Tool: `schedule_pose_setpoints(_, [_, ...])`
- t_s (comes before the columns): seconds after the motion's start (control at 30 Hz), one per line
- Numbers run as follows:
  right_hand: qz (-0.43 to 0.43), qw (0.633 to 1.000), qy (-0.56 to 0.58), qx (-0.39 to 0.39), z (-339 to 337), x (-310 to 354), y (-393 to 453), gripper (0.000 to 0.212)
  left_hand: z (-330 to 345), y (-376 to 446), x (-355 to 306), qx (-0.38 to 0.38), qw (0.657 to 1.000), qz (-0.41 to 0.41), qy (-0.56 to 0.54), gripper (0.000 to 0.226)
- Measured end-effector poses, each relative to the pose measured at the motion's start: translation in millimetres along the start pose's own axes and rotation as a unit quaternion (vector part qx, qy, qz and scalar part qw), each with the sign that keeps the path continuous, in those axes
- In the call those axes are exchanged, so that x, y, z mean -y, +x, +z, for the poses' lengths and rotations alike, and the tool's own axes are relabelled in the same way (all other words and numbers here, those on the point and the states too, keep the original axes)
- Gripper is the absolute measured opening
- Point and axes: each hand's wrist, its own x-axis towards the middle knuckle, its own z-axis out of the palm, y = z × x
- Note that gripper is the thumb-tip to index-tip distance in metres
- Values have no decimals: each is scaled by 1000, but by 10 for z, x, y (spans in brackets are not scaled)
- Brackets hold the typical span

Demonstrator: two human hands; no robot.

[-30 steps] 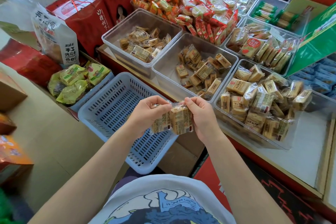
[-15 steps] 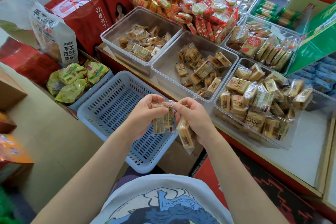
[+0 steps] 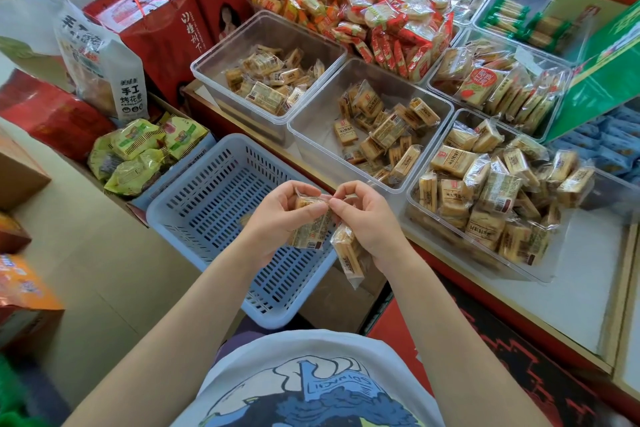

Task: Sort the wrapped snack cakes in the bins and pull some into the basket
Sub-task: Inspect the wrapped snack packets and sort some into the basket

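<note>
Clear-wrapped snack cakes (image 3: 313, 230), apparently two, are pinched by left hand (image 3: 280, 215) and right hand (image 3: 367, 218) over the basket's (image 3: 194, 184) right rim; one hangs lengthwise, basket floor nearer the left.

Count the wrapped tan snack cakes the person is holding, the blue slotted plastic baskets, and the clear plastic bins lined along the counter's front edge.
Wrapped tan snack cakes held: 2
Blue slotted plastic basket: 1
Clear plastic bins along the edge: 3
Total: 6
</note>
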Motion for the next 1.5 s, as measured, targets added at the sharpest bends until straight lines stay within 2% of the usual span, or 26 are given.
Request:
schedule_pose_setpoints(0.17, [-17,999,-21,-40,21,-37,16,6,-5,6,22,0,1000,-10,-2,23])
schedule_pose_setpoints(0.33, [-37,997,-32,-63,9,-11,0,7,-25,34,31,-48,999,-11,-23,13])
schedule_pose_setpoints(0.53, [-13,997,6,-81,-15,24,-22,1,-1,9,54,-80,995,-21,-62,16])
schedule_pose_setpoints(0.63, [-4,997,31,-69,-45,59,-24,11,21,-5,31,-68,993,-31,-97,19])
schedule_pose_setpoints(0.73, [-1,998,7,-55,-47,79,-21,19,28,-4,-10,-67,992,-31,-103,23])
schedule_pose_setpoints(0.8, [-12,998,1,-67,-40,79,-20,24,17,-13,-39,-42,996,-20,-78,24])
schedule_pose_setpoints(0.87, [-19,997,2,-77,-43,78,-26,23,-13,-23,-81,21,999,-12,-25,25])
schedule_pose_setpoints(0.93, [-8,997,5,-78,-52,79,-37,20,-43,-32,-127,66,997,-17,37,37])
schedule_pose_setpoints(1.03, [9,996,32,-83,-33,72,-48,15,-66,-21,-169,33,995,-5,95,37])
schedule_pose_setpoints(1.1, [22,993,54,-107,-14,71,-46,12,-59,-13,-171,-37,997,-13,66,40])
schedule_pose_setpoints(1.17, [34,989,62,-130,-7,67,-39,9,-81,13,-145,-109,994,-22,-16,49])
schedule_pose_setpoints(1.23, [38,989,58,-131,8,62,-35,10,-121,34,-127,-135,988,-11,-70,55])
schedule_pose_setpoints(1.3, [39,993,47,-101,41,61,-31,12,-134,28,-144,-113,989,-4,-100,52])
schedule_pose_setpoints(1.4, [38,997,49,-45,107,98,-46,17,-98,-1,-154,-37,983,-11,-178,41])
schedule_pose_setpoints(1.5, [11,995,75,-62,128,104,-40,22,-73,-8,-110,-9,976,-30,-215,48])
